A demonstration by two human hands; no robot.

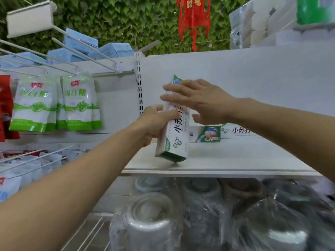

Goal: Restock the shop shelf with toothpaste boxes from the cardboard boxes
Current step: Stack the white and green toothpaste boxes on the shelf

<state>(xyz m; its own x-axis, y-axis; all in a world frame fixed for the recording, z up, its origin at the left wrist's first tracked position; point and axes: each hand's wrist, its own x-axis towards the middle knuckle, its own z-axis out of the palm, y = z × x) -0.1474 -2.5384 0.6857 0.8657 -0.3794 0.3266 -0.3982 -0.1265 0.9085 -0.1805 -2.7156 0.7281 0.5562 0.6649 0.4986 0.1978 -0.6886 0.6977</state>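
Head view, left fingers [164,113] gripping 小苏打 toothpaste box [175,142], right fingers [175,87] straight

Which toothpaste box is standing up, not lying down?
The toothpaste box that the left hand grips, tilted nearly upright. The two boxes behind it lie flat on the shelf.

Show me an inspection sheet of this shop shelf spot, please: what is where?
Surface: white shelf board.
Job's things: held toothpaste box, tilted, lower end near the board; lying toothpaste boxes at the back. Cardboard boxes: nothing seen.
Clutter: nothing seen.
Hands: left hand grips the held toothpaste box; right hand has straight fingers at its upper part.
Cables: nothing seen.
Surroundings: sugar bags hanging at left; wrapped metal pots below; red ornament above.
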